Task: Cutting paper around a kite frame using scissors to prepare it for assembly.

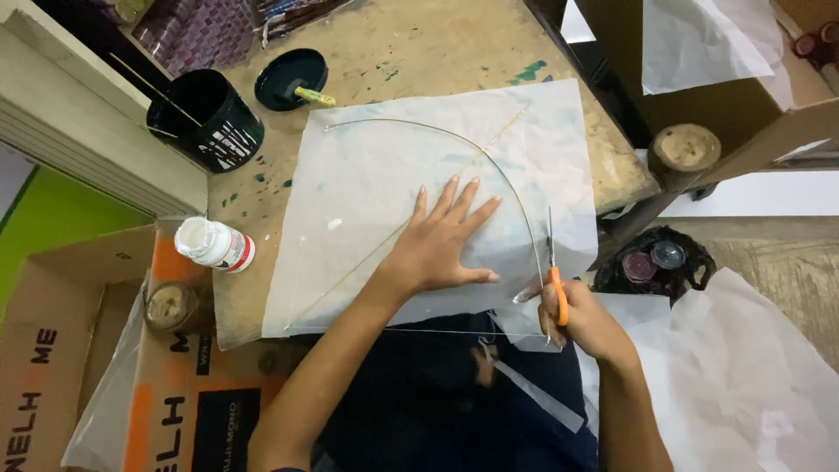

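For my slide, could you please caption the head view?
Left hand flattens white paper while right hand cuts with orange scissors.

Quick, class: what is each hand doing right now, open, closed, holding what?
Left hand: open, fingers spread, pressed flat on the white paper sheet.
Right hand: closed around orange-handled scissors at the paper's right edge.

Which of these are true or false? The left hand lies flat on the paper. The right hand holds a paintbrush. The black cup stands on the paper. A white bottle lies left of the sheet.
1. The left hand lies flat on the white paper sheet: true.
2. The right hand holds a paintbrush: false, it holds orange-handled scissors.
3. The black cup stands on the paper: false, it stands on the bare wooden table.
4. A white bottle lies left of the sheet: true.
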